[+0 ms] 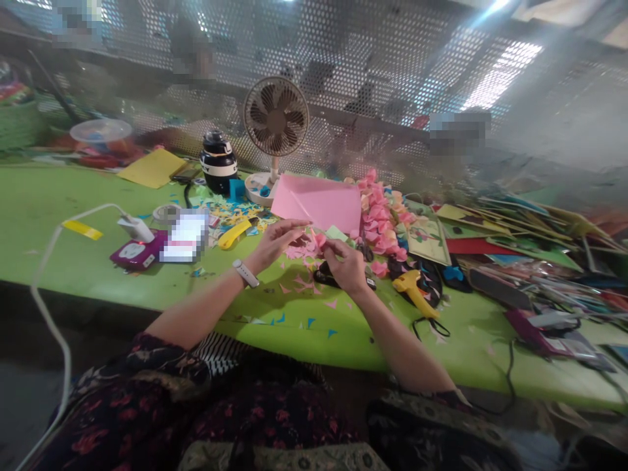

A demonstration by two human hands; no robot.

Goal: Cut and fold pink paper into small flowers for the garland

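Observation:
My right hand is closed in a pinch at a small pink paper piece, which looks like a flower or petal. Facing it, my left hand has its fingers brought together near a thin pale strip beside that piece. What its fingertips hold is too small to make out. Pink paper scraps lie under both hands. Behind them rests a pink paper sheet. A heap of pink paper petals is right of the sheet. A dark object lies partly hidden below my right hand.
A small fan and a black jar-shaped bottle stand at the back. Leftward are a yellow cutter-like tool, a phone and a purple power box with a white cable. Rightward, a yellow glue gun lies near stacked papers.

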